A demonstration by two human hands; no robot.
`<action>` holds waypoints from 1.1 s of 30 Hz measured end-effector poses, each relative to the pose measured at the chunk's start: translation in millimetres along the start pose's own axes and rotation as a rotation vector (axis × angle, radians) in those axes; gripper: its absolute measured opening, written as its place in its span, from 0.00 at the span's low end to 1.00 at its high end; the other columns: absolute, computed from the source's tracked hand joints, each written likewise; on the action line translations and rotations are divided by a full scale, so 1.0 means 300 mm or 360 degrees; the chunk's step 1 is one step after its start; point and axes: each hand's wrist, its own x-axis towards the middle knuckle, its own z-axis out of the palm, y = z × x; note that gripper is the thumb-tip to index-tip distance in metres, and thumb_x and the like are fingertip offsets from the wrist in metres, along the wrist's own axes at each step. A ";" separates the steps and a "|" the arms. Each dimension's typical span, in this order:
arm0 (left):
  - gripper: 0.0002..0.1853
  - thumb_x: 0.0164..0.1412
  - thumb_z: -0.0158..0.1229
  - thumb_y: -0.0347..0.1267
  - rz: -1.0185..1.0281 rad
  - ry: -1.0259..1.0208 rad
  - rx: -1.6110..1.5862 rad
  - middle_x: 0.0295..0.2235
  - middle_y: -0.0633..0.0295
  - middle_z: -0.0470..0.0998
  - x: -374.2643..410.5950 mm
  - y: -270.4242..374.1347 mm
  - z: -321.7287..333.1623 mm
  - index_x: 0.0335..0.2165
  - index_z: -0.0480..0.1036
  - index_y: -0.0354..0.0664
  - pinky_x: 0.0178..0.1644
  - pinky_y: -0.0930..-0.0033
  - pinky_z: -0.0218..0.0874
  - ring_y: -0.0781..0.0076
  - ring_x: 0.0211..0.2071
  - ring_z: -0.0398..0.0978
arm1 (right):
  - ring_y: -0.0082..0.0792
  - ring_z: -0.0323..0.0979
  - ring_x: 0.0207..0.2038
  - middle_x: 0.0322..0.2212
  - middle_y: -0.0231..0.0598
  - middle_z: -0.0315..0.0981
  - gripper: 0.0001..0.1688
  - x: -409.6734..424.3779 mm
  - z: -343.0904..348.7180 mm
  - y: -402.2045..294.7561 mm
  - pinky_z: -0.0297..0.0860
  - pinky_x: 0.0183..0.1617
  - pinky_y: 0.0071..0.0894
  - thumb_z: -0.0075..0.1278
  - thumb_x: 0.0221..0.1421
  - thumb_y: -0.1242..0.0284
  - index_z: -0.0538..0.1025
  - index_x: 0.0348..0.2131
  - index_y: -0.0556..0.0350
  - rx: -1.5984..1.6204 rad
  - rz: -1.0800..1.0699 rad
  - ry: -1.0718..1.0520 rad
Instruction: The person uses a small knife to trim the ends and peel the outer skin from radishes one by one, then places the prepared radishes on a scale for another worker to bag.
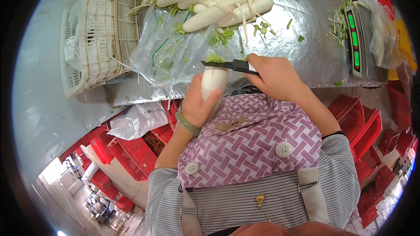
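Observation:
My left hand (199, 102) is closed around a white daikon radish (214, 80), its leafy end pointing away from me. In my right hand (274, 76) is the dark handle of a utility knife (233, 65). The blade lies across the radish's top, beside its short green leaf stubs (215, 58). Beyond my hands, several more daikon radishes (207, 17) lie in a pile on the metal table (305, 62), partly over clear plastic film (177, 52). Cut green leaf pieces (223, 36) are scattered near them. The lower part of the held radish is hidden by my fingers.
A white plastic crate (98, 36) stands at the left. On the right is a digital scale (360, 39) with lit green displays, beside a clear plastic bag (384, 42). Red plastic crates (134, 155) stand below on both sides. A white plastic bag (139, 121) hangs by the table edge.

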 end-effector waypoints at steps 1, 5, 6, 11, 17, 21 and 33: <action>0.29 0.55 0.56 0.43 -0.0002 0.0002 0.0047 0.41 0.46 0.69 -0.002 0.005 0.002 0.48 0.63 0.33 0.47 0.60 0.60 0.51 0.42 0.69 | 0.53 0.71 0.28 0.25 0.49 0.73 0.15 -0.003 0.004 0.003 0.64 0.29 0.49 0.49 0.54 0.63 0.67 0.36 0.55 0.0006 0.0016 0.0000; 0.30 0.55 0.56 0.44 0.0041 0.0030 0.0136 0.40 0.46 0.69 -0.002 0.010 0.014 0.49 0.62 0.34 0.46 0.60 0.60 0.49 0.42 0.69 | 0.54 0.72 0.26 0.22 0.49 0.73 0.15 -0.010 0.006 0.003 0.66 0.30 0.52 0.48 0.53 0.62 0.67 0.33 0.56 0.0029 0.0044 -0.0061; 0.30 0.55 0.56 0.45 0.0051 0.0036 0.0184 0.41 0.46 0.69 -0.003 0.010 0.016 0.49 0.62 0.34 0.45 0.59 0.61 0.48 0.41 0.69 | 0.55 0.72 0.27 0.22 0.49 0.73 0.15 -0.011 0.008 0.008 0.66 0.30 0.52 0.48 0.53 0.62 0.67 0.33 0.56 0.0029 0.0039 -0.0062; 0.31 0.54 0.57 0.46 0.0042 0.0055 0.0341 0.41 0.46 0.69 -0.009 0.009 0.026 0.49 0.63 0.35 0.44 0.58 0.62 0.47 0.41 0.69 | 0.55 0.73 0.27 0.23 0.50 0.73 0.16 -0.021 0.050 0.021 0.67 0.30 0.51 0.48 0.54 0.62 0.67 0.34 0.56 0.0061 0.0051 0.0014; 0.31 0.52 0.59 0.44 0.0084 0.0094 0.0375 0.41 0.46 0.69 -0.019 -0.023 0.052 0.49 0.62 0.36 0.43 0.56 0.62 0.46 0.41 0.69 | 0.56 0.71 0.26 0.21 0.51 0.71 0.15 -0.035 0.088 0.021 0.64 0.28 0.50 0.49 0.55 0.63 0.66 0.35 0.55 0.0215 0.0055 0.0155; 0.31 0.52 0.60 0.43 -0.0038 0.0109 0.0352 0.41 0.46 0.70 -0.021 0.002 0.055 0.49 0.64 0.34 0.48 0.58 0.59 0.48 0.43 0.68 | 0.58 0.70 0.26 0.20 0.54 0.71 0.15 -0.032 0.118 0.032 0.63 0.28 0.51 0.50 0.55 0.64 0.66 0.34 0.56 0.0281 0.0114 0.0165; 0.34 0.50 0.61 0.45 0.0159 0.0057 0.0222 0.41 0.46 0.68 -0.055 0.020 0.024 0.49 0.62 0.35 0.46 0.57 0.60 0.48 0.41 0.68 | 0.55 0.71 0.29 0.24 0.56 0.72 0.18 -0.022 0.287 0.342 0.66 0.34 0.48 0.49 0.54 0.63 0.68 0.30 0.63 0.0359 0.0413 -0.0140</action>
